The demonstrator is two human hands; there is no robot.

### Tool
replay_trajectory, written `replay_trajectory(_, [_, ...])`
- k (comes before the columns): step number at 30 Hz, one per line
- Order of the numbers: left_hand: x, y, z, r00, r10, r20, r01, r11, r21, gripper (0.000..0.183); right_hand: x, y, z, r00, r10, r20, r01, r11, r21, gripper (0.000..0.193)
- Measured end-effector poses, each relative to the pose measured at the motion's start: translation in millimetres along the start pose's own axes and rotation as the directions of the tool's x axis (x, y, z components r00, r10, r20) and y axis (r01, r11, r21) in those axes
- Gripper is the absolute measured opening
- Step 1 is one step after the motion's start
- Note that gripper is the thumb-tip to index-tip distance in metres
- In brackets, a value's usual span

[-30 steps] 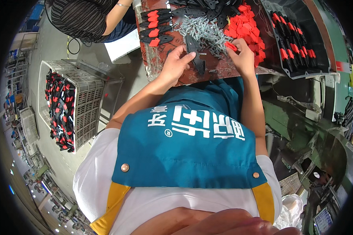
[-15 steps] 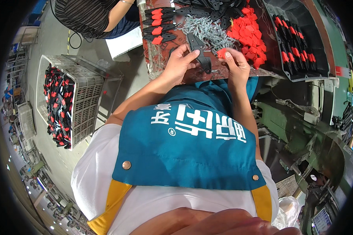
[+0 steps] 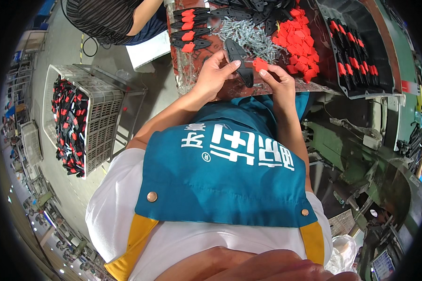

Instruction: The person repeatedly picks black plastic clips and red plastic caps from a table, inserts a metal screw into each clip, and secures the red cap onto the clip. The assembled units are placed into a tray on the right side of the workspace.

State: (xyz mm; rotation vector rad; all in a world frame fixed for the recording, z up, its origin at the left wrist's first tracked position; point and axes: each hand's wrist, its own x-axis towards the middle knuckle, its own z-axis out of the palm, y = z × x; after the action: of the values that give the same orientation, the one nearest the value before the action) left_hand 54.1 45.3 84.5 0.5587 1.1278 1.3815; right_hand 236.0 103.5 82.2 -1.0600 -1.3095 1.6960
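Between the thumb and fingers of my left hand is a long black plastic part with tapered ends, held tilted over the table's near edge. My right hand pinches a small red plastic piece just right of the black part; a small gap separates the two. Beyond my hands lies a heap of small metal springs. To its right is a pile of red pieces. Black parts fitted with red pieces lie in a row at the table's left.
A black bin of finished-looking black and red parts stands at the right. A pale plastic crate full of similar parts is on the left. Another person's arm is at the far left. Green machinery stands at lower right.
My right hand has brought the red piece left and closer to the black part. My left hand still grips the black part, which has turned slightly.
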Motion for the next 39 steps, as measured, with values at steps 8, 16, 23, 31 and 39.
replay_trajectory(8, [0.3, -2.3, -8.5, 0.971, 0.127, 0.201, -0.194, 0.911, 0.364, 0.021, -8.2, -14.0, -9.1, 0.991, 0.040, 0.129, -0.012, 0.978, -0.208, 0.015])
replay_trajectory(16, [-4.6, 12.1, -15.1, 0.970, -0.007, 0.244, -0.070, 0.949, 0.306, 0.028, -14.0, -6.7, -3.6, 0.990, -0.079, 0.113, 0.117, 0.917, -0.382, 0.018])
replay_trajectory(23, [-2.4, 11.9, -19.8, 0.959, -0.101, 0.265, -0.014, 0.917, 0.399, 0.024, -19.4, -1.4, 5.4, 0.995, 0.045, 0.089, -0.019, 0.962, -0.273, 0.018])
replay_trajectory(31, [-5.9, -7.3, -4.8, 0.981, -0.171, 0.095, 0.161, 0.982, 0.099, 0.024, -10.1, 1.6, 14.0, 0.913, -0.378, 0.152, 0.349, 0.534, -0.771, 0.026])
replay_trajectory(39, [-14.4, 4.1, -33.8, 0.982, -0.173, 0.082, 0.172, 0.985, 0.019, 0.019, 2.0, -3.7, 52.6, 0.826, -0.481, 0.294, 0.439, 0.220, -0.871, 0.043])
